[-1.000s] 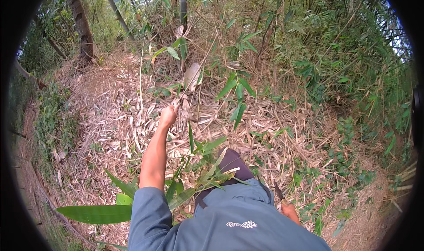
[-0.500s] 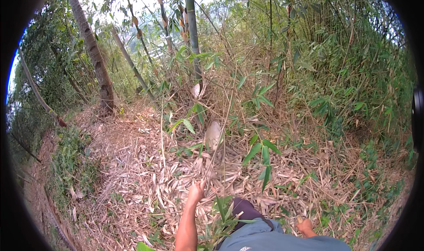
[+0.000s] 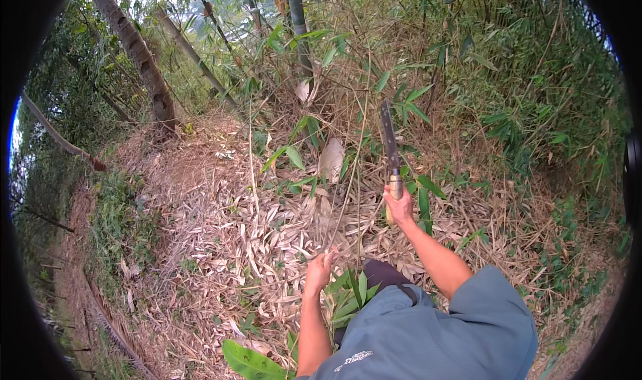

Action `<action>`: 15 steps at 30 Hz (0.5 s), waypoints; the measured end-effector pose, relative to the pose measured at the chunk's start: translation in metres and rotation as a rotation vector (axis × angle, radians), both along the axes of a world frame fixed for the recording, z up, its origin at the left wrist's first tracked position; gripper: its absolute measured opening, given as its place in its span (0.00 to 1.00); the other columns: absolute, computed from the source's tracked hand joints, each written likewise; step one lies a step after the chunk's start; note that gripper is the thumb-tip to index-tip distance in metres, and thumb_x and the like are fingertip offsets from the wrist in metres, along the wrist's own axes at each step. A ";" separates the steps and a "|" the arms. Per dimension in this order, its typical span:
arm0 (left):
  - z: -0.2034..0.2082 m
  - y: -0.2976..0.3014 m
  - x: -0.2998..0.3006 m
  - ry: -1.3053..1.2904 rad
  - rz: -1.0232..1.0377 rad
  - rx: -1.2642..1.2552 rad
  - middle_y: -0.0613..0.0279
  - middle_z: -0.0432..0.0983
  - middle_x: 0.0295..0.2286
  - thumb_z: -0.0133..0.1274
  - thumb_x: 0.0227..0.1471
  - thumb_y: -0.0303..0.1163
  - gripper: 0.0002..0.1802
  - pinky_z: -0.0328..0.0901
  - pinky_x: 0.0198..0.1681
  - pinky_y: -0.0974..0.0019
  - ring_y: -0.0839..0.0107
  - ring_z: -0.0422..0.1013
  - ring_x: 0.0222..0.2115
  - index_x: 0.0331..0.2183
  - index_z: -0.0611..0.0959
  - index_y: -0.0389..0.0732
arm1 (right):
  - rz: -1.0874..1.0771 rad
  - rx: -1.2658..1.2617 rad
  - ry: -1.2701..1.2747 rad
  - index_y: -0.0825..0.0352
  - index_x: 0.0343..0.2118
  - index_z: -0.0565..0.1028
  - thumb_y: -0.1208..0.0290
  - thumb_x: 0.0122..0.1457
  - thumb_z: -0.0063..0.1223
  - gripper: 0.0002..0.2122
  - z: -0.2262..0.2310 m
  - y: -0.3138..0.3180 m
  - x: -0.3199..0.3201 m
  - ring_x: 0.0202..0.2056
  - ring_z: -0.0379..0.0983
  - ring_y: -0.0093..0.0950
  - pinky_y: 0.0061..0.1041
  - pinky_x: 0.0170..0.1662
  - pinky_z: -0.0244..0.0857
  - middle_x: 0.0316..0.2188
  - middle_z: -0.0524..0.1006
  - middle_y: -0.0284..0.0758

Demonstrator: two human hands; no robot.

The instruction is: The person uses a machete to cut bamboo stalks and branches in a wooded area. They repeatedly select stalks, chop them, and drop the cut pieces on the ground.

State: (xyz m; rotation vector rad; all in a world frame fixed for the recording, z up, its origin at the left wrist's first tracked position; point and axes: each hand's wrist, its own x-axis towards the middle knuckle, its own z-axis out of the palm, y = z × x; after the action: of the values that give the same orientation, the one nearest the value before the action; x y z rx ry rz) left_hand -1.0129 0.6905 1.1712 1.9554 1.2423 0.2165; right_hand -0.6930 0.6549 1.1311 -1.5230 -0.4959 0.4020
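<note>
Steadying, left: the left hand (image 3: 318,272), low at centre, is closed on a thin stem (image 3: 346,203); blur hides the exact contact.
Wielding, right: the right hand (image 3: 400,207) is wrapped round the handle of a machete (image 3: 390,143).
Machete: upright in front of the body, to the right of the stem and apart from it; dark blade uppermost, tip leaning slightly left.
Stem: running from the left hand up towards the brush (image 3: 334,59), bending slightly right as it rises.
Ground: dry leaves (image 3: 221,239) beneath both hands; a trunk (image 3: 137,52) at upper left, a broad green leaf (image 3: 251,361) at the lower edge.
Step in hand: judged to be the readying of a stroke, the stem held taut and the blade lifted.
Next move: probably calls for a controlled swing at the stem, well clear of the left hand, which lies low and close to the line.
</note>
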 end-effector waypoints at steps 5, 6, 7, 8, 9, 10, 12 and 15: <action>-0.008 0.002 -0.010 -0.031 -0.008 -0.087 0.37 0.77 0.36 0.45 0.61 0.50 0.27 0.66 0.46 0.54 0.44 0.74 0.40 0.42 0.80 0.33 | -0.120 -0.356 -0.040 0.66 0.41 0.73 0.62 0.46 0.65 0.21 -0.020 0.044 -0.047 0.32 0.73 0.32 0.34 0.36 0.66 0.31 0.77 0.38; -0.003 0.000 -0.012 -0.013 -0.026 -0.130 0.37 0.77 0.36 0.45 0.61 0.49 0.26 0.66 0.45 0.54 0.45 0.74 0.39 0.42 0.80 0.33 | -0.156 -0.379 -0.014 0.66 0.41 0.72 0.62 0.46 0.65 0.21 -0.031 0.047 -0.056 0.32 0.73 0.32 0.34 0.36 0.67 0.31 0.77 0.38; -0.015 0.003 -0.013 -0.023 -0.016 -0.055 0.37 0.77 0.34 0.44 0.62 0.49 0.26 0.66 0.44 0.55 0.45 0.74 0.37 0.41 0.81 0.34 | -0.161 -0.331 -0.014 0.67 0.40 0.72 0.64 0.47 0.64 0.19 -0.043 0.056 -0.061 0.29 0.74 0.30 0.32 0.34 0.67 0.30 0.78 0.37; -0.026 0.002 -0.019 -0.053 -0.032 -0.062 0.38 0.77 0.34 0.44 0.62 0.49 0.26 0.65 0.44 0.56 0.46 0.74 0.37 0.41 0.81 0.34 | -0.161 -0.209 0.162 0.69 0.39 0.72 0.66 0.46 0.63 0.19 -0.055 0.055 -0.069 0.29 0.75 0.31 0.32 0.34 0.68 0.29 0.78 0.39; -0.026 0.010 -0.024 -0.074 -0.040 -0.065 0.38 0.77 0.34 0.44 0.62 0.49 0.26 0.65 0.44 0.56 0.46 0.73 0.38 0.41 0.81 0.34 | -0.152 -0.082 0.345 0.71 0.38 0.72 0.68 0.46 0.62 0.18 -0.053 0.064 -0.090 0.29 0.76 0.32 0.33 0.33 0.69 0.29 0.78 0.40; -0.024 0.015 -0.030 -0.098 -0.051 -0.065 0.38 0.77 0.34 0.44 0.62 0.49 0.25 0.65 0.44 0.56 0.46 0.73 0.38 0.41 0.81 0.34 | -0.143 0.049 0.525 0.73 0.38 0.72 0.69 0.45 0.61 0.18 -0.051 0.070 -0.104 0.28 0.77 0.33 0.34 0.33 0.69 0.29 0.78 0.41; -0.030 0.022 -0.038 -0.093 -0.081 -0.072 0.37 0.77 0.35 0.43 0.62 0.49 0.26 0.65 0.45 0.54 0.44 0.73 0.40 0.39 0.81 0.33 | -0.159 0.119 0.639 0.74 0.37 0.71 0.75 0.46 0.58 0.15 -0.049 0.077 -0.113 0.26 0.77 0.29 0.30 0.29 0.71 0.26 0.78 0.39; -0.029 0.025 -0.039 -0.121 -0.090 -0.025 0.36 0.77 0.34 0.42 0.62 0.50 0.28 0.65 0.45 0.51 0.41 0.72 0.39 0.38 0.80 0.32 | -0.189 0.224 0.756 0.73 0.35 0.70 0.77 0.48 0.54 0.11 -0.047 0.076 -0.110 0.26 0.77 0.28 0.28 0.28 0.72 0.26 0.78 0.39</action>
State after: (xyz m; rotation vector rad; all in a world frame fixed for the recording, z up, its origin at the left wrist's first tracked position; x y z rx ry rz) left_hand -1.0522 0.7154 1.1421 1.9421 1.0719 0.2685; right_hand -0.8032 0.7311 1.0840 -1.0822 0.1919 0.7038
